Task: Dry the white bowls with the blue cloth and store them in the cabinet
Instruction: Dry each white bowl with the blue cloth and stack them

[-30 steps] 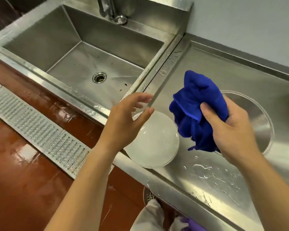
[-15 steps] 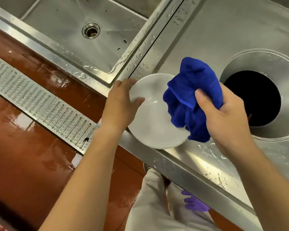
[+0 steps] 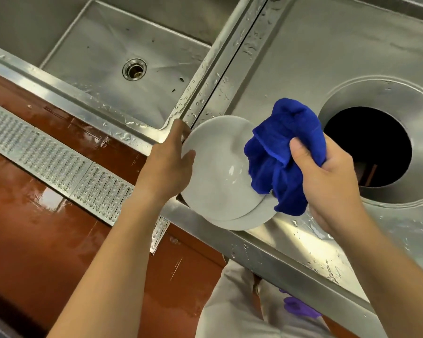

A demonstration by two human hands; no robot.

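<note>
While the left hand (image 3: 167, 164) clamps the bowls (image 3: 217, 172) by their rim, just over the counter (image 3: 303, 252) edge, right of the sink (image 3: 122, 76), the right hand (image 3: 327, 181) is closed around the bunched cloth (image 3: 283, 152) and presses it onto the top bowl's outer side. Two bowls seem nested, one rim showing under the other. Drying looks to be the step in hand; droplets remain on the bowl. Next, I judge, the cloth must sweep the wet patch, then the bowl needs turning to reach inside

Left hand (image 3: 167, 164) gripping, right hand (image 3: 327, 181) clenched (thumb up).
</note>
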